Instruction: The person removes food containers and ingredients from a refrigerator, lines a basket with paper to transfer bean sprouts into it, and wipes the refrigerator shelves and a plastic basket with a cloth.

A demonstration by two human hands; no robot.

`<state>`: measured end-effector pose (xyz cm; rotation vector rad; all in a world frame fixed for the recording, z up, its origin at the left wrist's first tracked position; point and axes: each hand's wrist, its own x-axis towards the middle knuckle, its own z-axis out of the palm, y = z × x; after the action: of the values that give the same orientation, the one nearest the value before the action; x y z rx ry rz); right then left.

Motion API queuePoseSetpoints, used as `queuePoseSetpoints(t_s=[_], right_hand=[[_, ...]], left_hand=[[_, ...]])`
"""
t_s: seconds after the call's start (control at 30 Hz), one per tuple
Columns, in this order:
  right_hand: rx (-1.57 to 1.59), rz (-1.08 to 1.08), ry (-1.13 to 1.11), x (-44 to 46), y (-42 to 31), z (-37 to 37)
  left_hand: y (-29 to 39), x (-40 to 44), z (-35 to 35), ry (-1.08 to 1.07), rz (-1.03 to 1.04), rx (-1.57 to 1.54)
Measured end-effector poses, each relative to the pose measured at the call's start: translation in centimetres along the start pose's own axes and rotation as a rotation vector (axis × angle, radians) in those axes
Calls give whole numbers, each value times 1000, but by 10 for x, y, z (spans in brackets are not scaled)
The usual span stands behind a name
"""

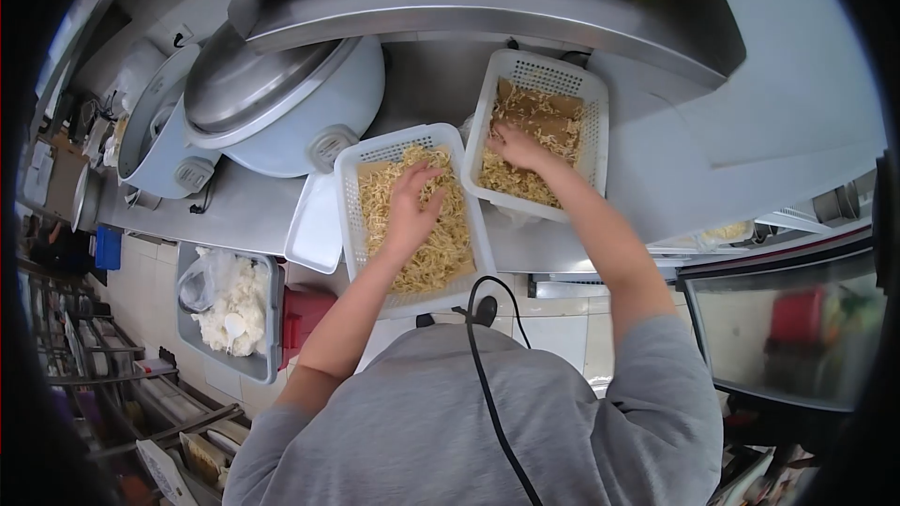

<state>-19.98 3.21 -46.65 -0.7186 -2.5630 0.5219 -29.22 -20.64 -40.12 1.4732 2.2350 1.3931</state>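
Observation:
A white plastic basket [349, 215] in front of me is lined with brown paper and heaped with pale yellow strips [436, 253], like short noodles or sprouts. My left hand [412, 211] hovers over or rests lightly on this heap, fingers spread. A second white perforated basket [600, 131] stands to its right and farther back. Inside it, pale yellow strips lie thicker at the near end, with brown paper [544, 112] bare in places. My right hand [521, 148] reaches in near its left wall, bent fingers closed among the strips; the fingertips are partly hidden.
Large light-blue cookers [281, 122] stand at the left of the steel counter, beside a white tray [317, 225]. A steel shelf [487, 23] overhangs the back. Below left is a grey bin [267, 319] of white food; a glass-fronted case [787, 319] is at right.

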Motion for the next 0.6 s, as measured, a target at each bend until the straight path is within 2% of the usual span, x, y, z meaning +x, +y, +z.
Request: queuePoseSetpoints(t_s=[0.03, 0.1, 0.13, 0.2, 0.23, 0.3, 0.37, 0.4, 0.47, 0.5, 0.57, 0.6], right_hand=[[6, -2, -3, 2, -2, -9], [201, 107, -691, 6, -9, -55], [202, 112, -693, 11, 2, -61], [189, 245, -361, 29, 28, -76], [184, 254, -356, 31, 36, -78], [-161, 436, -356, 31, 51, -70], [-656, 69, -599, 17, 103, 1], [-661, 76, -596, 8, 79, -14], [-381, -1, -742, -18, -8, -62], [-380, 3, -747, -15, -5, -69], [-205, 261, -545, -5, 4, -85], [-206, 262, -544, -7, 2, -88]], left_hand=[[2, 4, 8, -23, 31, -11], [4, 13, 23, -26, -6, -109], [4, 16, 31, -35, -42, -211], [4, 27, 50, -51, -105, -242], [3, 34, 59, -57, -164, -266], [2, 45, 69, -48, -93, -182], [1, 48, 74, -39, -21, -99], [0, 49, 76, -40, -3, -51], [-1, 51, 77, -41, 12, -7], [-2, 49, 77, -32, 28, -13], [-2, 44, 78, -29, 39, -22], [0, 45, 78, -31, 33, -17]])
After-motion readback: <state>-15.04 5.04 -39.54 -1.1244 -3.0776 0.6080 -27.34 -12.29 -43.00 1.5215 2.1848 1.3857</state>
